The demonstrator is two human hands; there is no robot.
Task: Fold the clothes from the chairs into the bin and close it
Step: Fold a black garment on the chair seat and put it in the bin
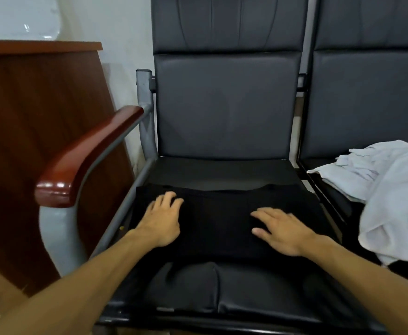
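A black garment (218, 221) lies flat across the seat of the black padded chair (224, 112) in front of me. My left hand (163, 220) rests on the garment's left part with fingers spread. My right hand (280, 229) lies flat on its right part, fingers pointing left. On the neighbouring chair to the right, a crumpled white garment (386, 189) is heaped and hangs over the seat's front edge. No bin is in view.
A wooden armrest (86, 155) on a grey metal frame runs along the chair's left side. A brown wooden desk (36, 117) stands further left against the pale wall. The second black chair (367, 93) adjoins on the right.
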